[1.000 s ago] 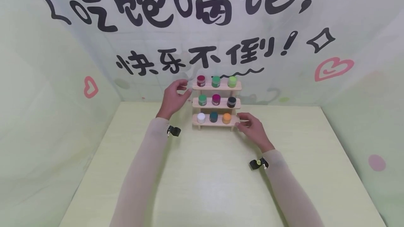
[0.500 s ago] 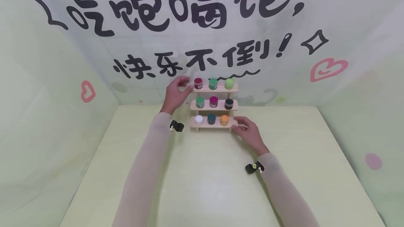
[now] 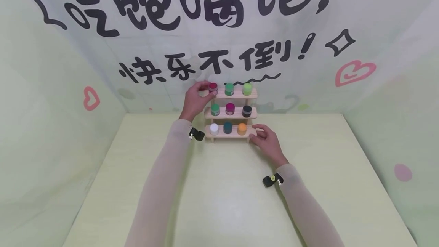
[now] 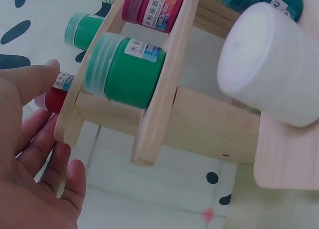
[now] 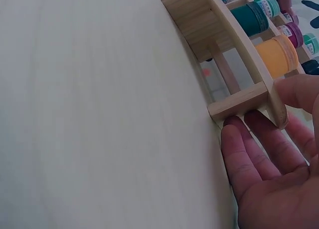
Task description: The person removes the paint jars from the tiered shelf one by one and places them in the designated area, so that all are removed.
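A three-tier wooden rack (image 3: 233,134) carries several small paint jars in rows. My left hand (image 3: 196,101) is at the left end of the top tier, thumb and fingers on either side of the dark red paint jar (image 3: 213,88); in the left wrist view the thumb lies against that red jar (image 4: 59,93). My right hand (image 3: 269,144) grips the right end of the bottom tier, beside the orange jar (image 3: 242,129). The right wrist view has the thumb over the board's end and the fingers (image 5: 241,154) below it, near the rack's leg (image 5: 239,102).
The rack stands on a pale table (image 3: 219,193), close to a cloth backdrop (image 3: 151,45) with black lettering. Green jars (image 3: 229,89), a black jar (image 3: 247,111) and a white jar (image 3: 214,129) share the tiers. Cloth walls border both sides.
My left hand has moved right, from beside the rack to the dark red jar, and its fingers have closed around it. My right hand keeps its place at the bottom tier. The head view shifts slightly.
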Tool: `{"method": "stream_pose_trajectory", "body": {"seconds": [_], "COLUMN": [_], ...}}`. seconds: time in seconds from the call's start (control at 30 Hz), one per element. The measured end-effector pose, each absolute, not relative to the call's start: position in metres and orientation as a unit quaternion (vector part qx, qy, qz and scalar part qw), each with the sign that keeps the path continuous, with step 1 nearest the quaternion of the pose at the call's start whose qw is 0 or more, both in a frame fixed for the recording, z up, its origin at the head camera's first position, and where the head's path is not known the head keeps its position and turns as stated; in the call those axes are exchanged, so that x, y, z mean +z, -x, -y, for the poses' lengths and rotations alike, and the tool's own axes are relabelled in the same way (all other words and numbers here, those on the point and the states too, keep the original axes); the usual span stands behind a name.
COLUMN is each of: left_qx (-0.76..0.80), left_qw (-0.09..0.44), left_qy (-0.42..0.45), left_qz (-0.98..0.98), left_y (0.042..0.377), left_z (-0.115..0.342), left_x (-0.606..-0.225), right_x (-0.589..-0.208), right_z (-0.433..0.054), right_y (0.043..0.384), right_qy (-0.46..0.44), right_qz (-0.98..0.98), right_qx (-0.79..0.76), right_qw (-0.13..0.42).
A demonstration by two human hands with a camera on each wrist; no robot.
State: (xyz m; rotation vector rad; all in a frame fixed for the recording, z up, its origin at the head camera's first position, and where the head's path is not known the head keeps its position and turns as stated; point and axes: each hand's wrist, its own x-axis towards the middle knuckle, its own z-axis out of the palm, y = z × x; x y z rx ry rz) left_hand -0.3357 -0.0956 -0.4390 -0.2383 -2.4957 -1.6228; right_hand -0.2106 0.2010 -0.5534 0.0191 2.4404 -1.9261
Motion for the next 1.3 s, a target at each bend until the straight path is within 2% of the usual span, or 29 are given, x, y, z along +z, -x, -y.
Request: {"method": "stream_pose_trajectory", "body": {"seconds": [0.63,0.9,1.3], "left_qx": [-0.586,-0.627,-0.615], "left_qw": [0.078,0.093,0.083], "left_qy": [0.065,0.077,0.057], "left_qz": [0.804,0.77,0.782], "left_y": [0.33,0.319,0.295], "left_z": [0.106,0.12,0.15], "left_x": [-0.445,-0.448,-0.462], "right_x": [-0.549,-0.549,-0.545], "right_z": [-0.201,-0.203,-0.201], "right_y": [0.213,0.216,0.215], "right_qy": [-0.033,-0.031,-0.024], "right_qz": [-0.783,-0.791,-0.787], "right_qx": [-0.62,-0.609,-0.614], "right_qw": [0.052,0.057,0.055]}}
